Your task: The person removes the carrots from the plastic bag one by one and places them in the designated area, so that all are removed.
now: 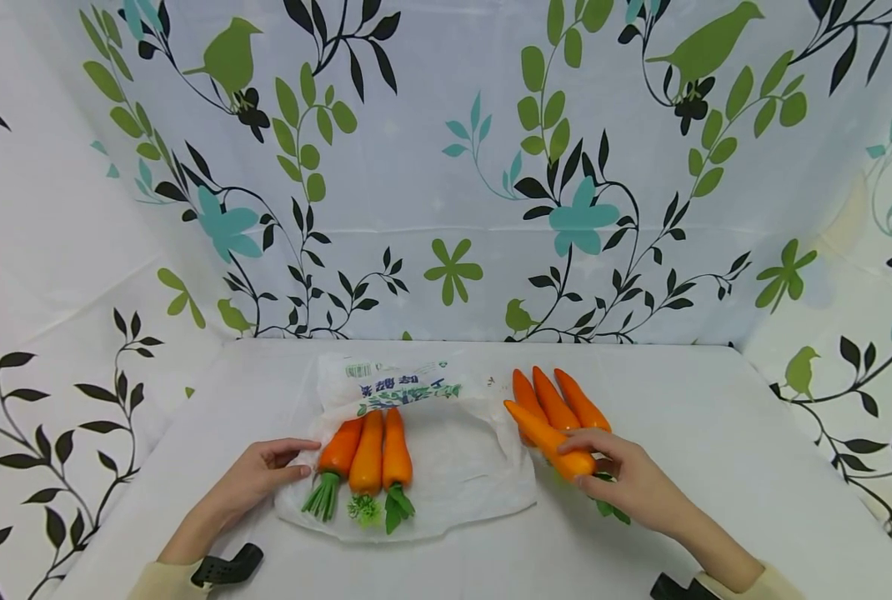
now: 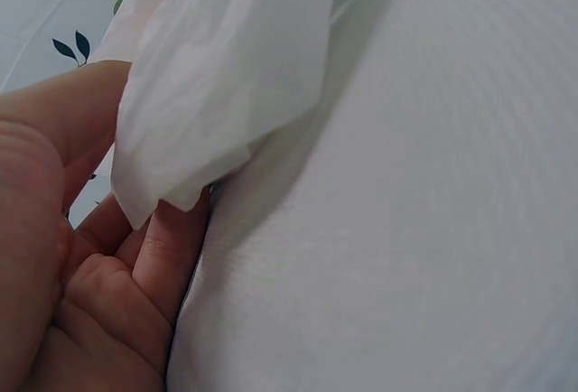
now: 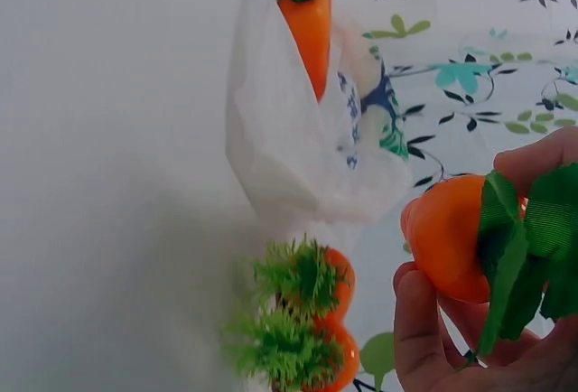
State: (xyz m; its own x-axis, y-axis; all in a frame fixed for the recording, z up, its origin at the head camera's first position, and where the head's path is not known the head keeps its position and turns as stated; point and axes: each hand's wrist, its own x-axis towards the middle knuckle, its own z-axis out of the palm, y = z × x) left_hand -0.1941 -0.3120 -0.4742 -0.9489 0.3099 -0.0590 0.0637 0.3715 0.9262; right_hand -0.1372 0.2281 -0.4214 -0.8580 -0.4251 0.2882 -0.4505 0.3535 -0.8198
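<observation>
Our right hand grips a carrot, three others beyond it; our left hand, spread, touches the bag

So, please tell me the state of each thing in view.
Printed plastic bag: appears open, wrinkled
Three left artificial carrots: side by side, leaves uncovered
Three right artificial carrots: lying side by side
Single artificial carrot: gripped by the right hand
Left hand: at the bag's edge, grip unclear
Leaf-print curtain: hanging, creased
</observation>
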